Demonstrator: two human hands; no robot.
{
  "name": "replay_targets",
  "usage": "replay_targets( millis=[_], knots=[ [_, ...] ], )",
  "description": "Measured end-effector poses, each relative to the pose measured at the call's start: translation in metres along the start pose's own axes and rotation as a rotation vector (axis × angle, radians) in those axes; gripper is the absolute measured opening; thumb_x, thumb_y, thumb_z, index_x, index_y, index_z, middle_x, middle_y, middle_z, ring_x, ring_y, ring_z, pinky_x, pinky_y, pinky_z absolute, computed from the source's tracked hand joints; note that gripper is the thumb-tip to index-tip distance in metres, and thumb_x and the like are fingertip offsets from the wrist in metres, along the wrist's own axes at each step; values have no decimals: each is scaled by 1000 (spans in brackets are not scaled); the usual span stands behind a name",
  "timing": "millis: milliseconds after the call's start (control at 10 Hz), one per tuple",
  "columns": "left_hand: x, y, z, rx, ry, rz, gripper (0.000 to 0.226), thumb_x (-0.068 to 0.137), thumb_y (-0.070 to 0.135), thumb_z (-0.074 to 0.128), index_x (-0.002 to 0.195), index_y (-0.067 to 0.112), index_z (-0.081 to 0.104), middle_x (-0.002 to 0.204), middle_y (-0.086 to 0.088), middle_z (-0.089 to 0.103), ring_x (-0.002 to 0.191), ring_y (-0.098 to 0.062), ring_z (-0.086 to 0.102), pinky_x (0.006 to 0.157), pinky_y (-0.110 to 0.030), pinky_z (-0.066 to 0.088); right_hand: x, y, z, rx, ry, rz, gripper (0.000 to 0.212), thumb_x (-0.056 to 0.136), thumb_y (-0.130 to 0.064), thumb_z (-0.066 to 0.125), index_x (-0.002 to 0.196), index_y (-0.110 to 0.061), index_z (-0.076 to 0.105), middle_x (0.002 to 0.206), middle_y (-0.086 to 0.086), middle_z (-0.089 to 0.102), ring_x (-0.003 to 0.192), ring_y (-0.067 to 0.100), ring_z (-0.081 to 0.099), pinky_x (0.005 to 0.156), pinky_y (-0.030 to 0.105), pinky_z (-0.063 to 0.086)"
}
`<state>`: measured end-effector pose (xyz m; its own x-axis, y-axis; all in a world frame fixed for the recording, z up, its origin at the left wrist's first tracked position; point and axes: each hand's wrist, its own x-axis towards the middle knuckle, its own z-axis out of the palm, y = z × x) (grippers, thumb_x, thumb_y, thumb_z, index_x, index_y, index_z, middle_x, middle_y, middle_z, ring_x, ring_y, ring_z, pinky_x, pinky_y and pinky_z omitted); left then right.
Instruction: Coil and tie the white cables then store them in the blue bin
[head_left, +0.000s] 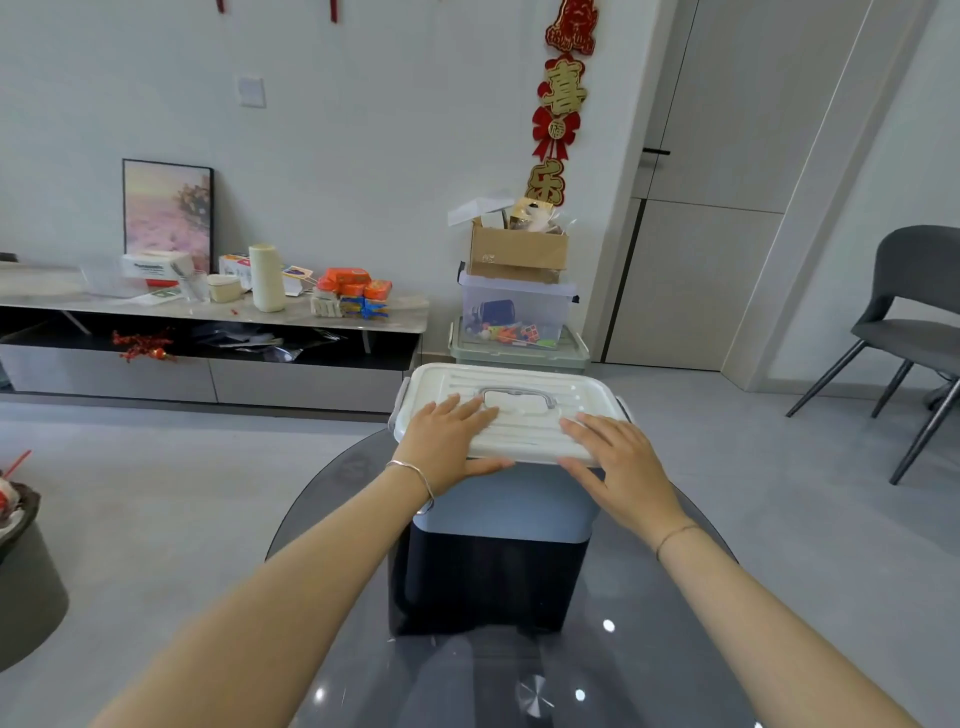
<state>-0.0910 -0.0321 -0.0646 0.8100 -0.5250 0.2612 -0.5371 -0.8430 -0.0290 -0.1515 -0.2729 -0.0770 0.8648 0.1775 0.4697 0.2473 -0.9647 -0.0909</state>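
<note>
The blue bin (509, 509) stands on a round dark glass table (332, 519) in front of me. A white lid (524, 384) with a grey handle (517, 396) lies on top of the bin. My left hand (444, 441) rests flat on the lid's near left part, fingers straight, thumb under the front rim. My right hand (618, 457) lies flat on the near right corner of the lid, thumb down over the rim. No white cables are in sight; the bin's inside is hidden by the lid.
A low TV cabinet (208, 312) with boxes, a cup and snack packs runs along the left wall. Stacked storage boxes with a cardboard box (517, 301) stand behind the bin. A grey chair (904, 332) is at the right, a dark stool (26, 571) at the left.
</note>
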Motion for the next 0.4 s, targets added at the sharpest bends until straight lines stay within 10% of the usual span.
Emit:
replay_targets(
  millis=[200,400],
  knots=[
    [11,-3,2,10,11,-21,107,58,82,-1,149,31,26,156,5,26,143,-24,24,113,-36,21,15,5,5,-7,-32,23,76,88,-72,13,135,-26,51,136,-1,52,126,19,45,108,34,29],
    [9,-4,-8,-78,-46,5,86,83,76,35,152,31,11,160,4,9,147,-20,8,119,-40,8,19,-16,-10,186,-43,134,61,91,-64,24,142,-32,35,150,-7,33,140,13,24,118,42,8]
  ],
)
